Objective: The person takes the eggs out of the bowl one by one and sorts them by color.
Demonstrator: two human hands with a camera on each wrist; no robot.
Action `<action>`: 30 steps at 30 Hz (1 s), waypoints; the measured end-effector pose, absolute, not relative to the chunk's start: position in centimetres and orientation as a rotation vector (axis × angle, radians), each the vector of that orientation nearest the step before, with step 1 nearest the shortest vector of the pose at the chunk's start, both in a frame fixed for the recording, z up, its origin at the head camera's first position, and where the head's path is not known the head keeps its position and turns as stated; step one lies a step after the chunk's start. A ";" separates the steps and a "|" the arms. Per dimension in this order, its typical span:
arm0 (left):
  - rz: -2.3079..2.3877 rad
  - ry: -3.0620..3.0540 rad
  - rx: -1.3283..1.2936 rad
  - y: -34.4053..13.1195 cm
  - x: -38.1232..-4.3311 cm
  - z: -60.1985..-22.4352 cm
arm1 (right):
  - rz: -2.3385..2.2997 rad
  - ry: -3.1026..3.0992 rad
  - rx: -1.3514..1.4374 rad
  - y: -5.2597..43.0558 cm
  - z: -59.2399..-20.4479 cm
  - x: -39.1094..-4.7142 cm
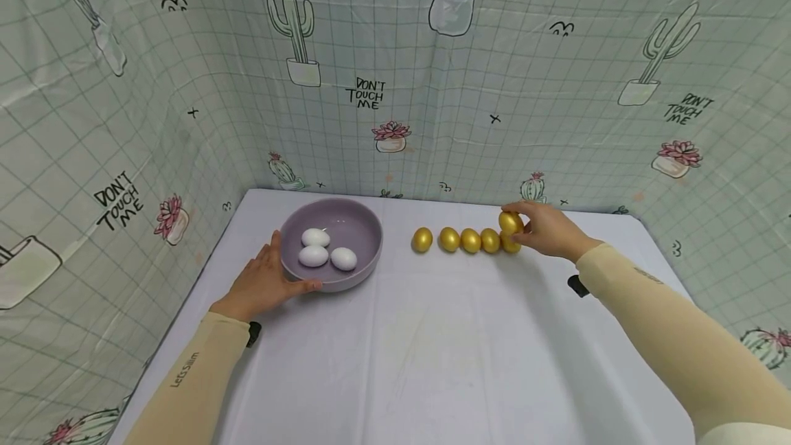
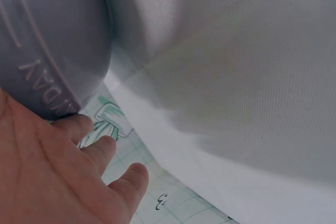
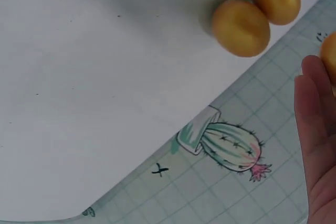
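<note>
A mauve bowl (image 1: 364,225) stands at the left of the table, with three white eggs (image 1: 313,256) inside. My left hand (image 1: 262,280) rests against its outer left side, thumb along the front rim and fingers spread beside the wall. Raised lettering shows on the bowl (image 2: 52,45) in the left wrist view. Over at the right, my right hand (image 1: 546,229) pinches a golden egg (image 1: 510,221) between thumb and fingers. That egg overlaps the rightmost of several golden eggs (image 1: 470,240) lying in a row. Only part of the held egg (image 3: 329,56) shows in the right wrist view.
White cloth covers the table (image 1: 420,349). A patterned curtain (image 1: 395,88) with cactus drawings rises behind the table's back edge and along both sides. The row of eggs lies between the bowl and my right hand, close to the back edge.
</note>
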State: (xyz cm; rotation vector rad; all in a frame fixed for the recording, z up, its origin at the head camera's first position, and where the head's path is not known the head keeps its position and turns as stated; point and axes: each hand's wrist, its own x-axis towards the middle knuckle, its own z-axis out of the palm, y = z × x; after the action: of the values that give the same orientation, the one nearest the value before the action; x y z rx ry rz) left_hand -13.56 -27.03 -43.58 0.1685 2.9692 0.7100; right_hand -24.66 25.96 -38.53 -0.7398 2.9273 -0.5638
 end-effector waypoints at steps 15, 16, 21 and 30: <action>0.724 2.968 0.171 -27.1 -13.6 -43.7 | -0.518 2.956 -0.490 29.2 -41.3 -25.7; 0.721 2.969 0.170 -27.1 -13.6 -43.7 | -0.514 2.953 -0.478 29.3 -41.4 -25.7; 0.710 2.970 0.162 -27.0 -13.6 -43.8 | -0.489 2.950 -0.496 29.7 -42.0 -25.9; 0.719 2.964 0.162 -27.1 -13.5 -43.6 | -0.445 2.904 -0.424 29.3 -43.4 -25.8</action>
State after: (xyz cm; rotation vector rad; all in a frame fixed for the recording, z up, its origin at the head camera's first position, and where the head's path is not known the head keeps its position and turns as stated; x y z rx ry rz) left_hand -13.54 -27.09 -43.58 0.1615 2.9643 0.7186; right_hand -25.84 29.35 -43.43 -0.4238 2.9036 -0.4451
